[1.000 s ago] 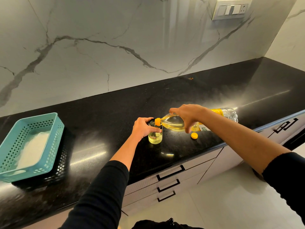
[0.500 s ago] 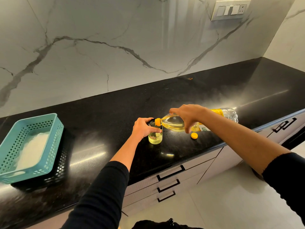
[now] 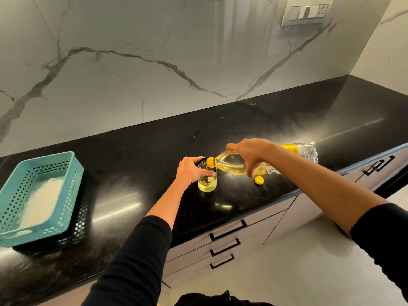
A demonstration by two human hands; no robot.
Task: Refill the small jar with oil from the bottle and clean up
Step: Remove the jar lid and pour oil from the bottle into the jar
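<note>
A small glass jar (image 3: 207,183) stands on the black counter (image 3: 136,151), partly filled with yellow oil. My left hand (image 3: 191,172) grips the jar around its rim. My right hand (image 3: 249,152) holds a clear plastic oil bottle (image 3: 231,165) tipped nearly level, its yellow neck over the jar's mouth. The bottle's base points right, behind my forearm. The bottle's yellow cap (image 3: 259,180) lies loose on the counter just right of the jar.
A teal perforated basket (image 3: 70,186) with something white inside sits at the counter's left end. Drawers with black handles (image 3: 227,230) run below the counter's front edge. A marble wall with a switch plate (image 3: 308,11) stands behind.
</note>
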